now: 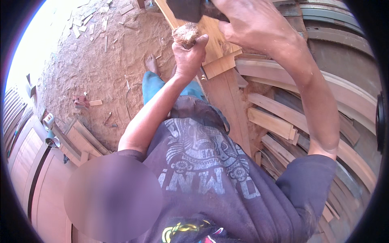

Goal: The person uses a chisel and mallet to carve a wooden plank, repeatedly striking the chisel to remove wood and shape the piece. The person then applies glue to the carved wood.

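Note:
My left hand point(187, 60) is closed around a wooden tool handle with a frayed, mushroomed end point(185, 33), like that of a chisel. Its lower part is hidden by my fist and the angle, so no blade shows. My right hand point(255, 28) grips a hammer with a dark blocky head point(184, 9), held just above and beyond the frayed end. Beneath both hands lies a light wooden workpiece point(219, 66), resting on a long plank point(227, 101) that runs back beside my body.
Stacked boards point(279, 121) and curved-looking planks fill the right side. Wood scraps point(87, 20) litter the sandy floor at the far left. A small reddish tool point(81, 101) lies there too. Panelled doors point(50, 190) and a power tool point(49, 129) are at the near left.

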### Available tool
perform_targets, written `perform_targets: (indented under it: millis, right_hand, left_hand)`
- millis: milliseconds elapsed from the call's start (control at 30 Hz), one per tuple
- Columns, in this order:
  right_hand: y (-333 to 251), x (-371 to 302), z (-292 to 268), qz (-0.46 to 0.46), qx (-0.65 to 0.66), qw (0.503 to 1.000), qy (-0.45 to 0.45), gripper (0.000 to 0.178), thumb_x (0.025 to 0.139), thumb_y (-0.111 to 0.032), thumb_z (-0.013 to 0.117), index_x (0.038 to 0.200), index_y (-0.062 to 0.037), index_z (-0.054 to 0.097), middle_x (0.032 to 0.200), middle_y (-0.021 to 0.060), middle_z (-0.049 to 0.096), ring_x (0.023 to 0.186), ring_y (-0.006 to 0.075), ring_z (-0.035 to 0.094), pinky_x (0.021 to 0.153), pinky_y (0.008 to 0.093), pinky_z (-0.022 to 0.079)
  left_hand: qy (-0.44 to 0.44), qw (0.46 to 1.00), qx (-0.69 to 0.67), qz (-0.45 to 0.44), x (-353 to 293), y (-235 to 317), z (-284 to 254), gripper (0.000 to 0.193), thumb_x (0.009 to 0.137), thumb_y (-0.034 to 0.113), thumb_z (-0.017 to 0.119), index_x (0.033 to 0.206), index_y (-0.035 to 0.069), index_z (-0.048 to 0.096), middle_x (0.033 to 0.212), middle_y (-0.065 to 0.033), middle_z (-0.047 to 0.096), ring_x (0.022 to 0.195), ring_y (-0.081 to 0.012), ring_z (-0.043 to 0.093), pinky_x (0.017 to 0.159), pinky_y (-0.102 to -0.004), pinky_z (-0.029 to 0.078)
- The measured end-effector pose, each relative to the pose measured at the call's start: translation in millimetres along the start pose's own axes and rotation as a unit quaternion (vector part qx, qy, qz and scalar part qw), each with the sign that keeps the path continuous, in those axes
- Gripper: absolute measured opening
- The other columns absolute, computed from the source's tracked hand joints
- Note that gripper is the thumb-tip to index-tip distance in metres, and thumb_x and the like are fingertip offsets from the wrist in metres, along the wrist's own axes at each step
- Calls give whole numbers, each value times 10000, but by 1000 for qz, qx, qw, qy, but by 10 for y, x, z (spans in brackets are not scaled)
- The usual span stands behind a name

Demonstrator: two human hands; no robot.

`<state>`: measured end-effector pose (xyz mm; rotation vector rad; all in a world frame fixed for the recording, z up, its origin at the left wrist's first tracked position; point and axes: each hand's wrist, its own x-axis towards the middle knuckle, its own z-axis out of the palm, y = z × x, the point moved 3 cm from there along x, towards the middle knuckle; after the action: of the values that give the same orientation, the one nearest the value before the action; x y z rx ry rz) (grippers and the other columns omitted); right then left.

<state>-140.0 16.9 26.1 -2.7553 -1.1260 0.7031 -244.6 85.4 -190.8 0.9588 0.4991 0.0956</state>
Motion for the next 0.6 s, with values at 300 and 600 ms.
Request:
perform_targets:
  millis: [300,600]
  right_hand:
    - [112,-126,118,51,-19,998,-26,256,919,-79,592,1106,95,615,934,279,730,954,418,749,824,491,605]
    - [165,-494,540,73,6,995,64,503,865,-176,708,1312,11,573,981,280,715,969,483,692,856,561,557]
  left_hand:
    - [-13,998,42,46,-58,-146,46,175,912,16,741,863,85,589,652,10,582,512,-93,542,448,-286,423]
    - [-58,984,140,98,-205,-150,14,207,931,90,792,795,90,637,640,18,619,555,-85,594,506,-277,470]
